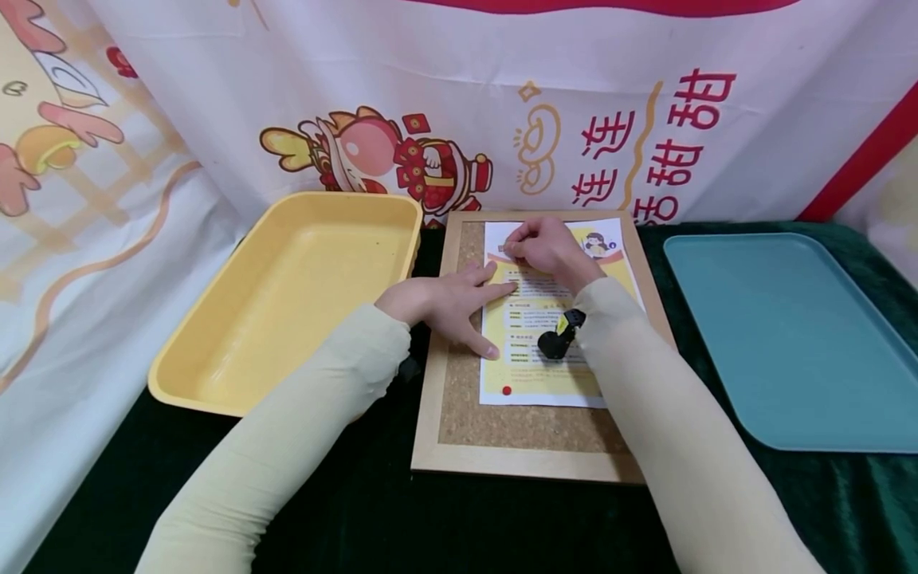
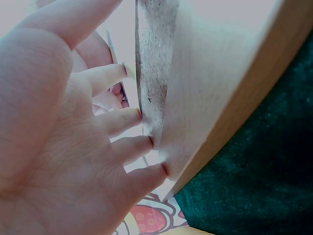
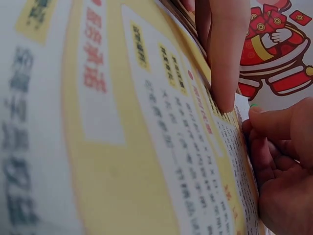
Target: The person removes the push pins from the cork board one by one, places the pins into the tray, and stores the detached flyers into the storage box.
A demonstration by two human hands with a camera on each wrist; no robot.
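A cork board point(image 1: 459, 426) with a wooden frame lies in front of me, a yellow and white printed sheet point(image 1: 545, 387) on it. A red pushpin point(image 1: 507, 391) sits at the sheet's lower left corner. My left hand point(image 1: 455, 307), fingers spread, rests across the sheet's left edge and the board. Near the sheet's upper left corner, my right hand point(image 1: 548, 249) pinches a small green pushpin point(image 3: 253, 105) between thumb and fingers. Only a sliver of green shows in the right wrist view; the tip is hidden. The left wrist view shows fingertips against the board's frame point(image 2: 210, 112).
A deep yellow tray point(image 1: 287, 311) stands left of the board, close to my left forearm. On the right lies a flat blue-green tray point(image 1: 803, 343). Dark green cloth point(image 1: 344, 510) covers the table. Behind hangs a printed white curtain point(image 1: 459, 64).
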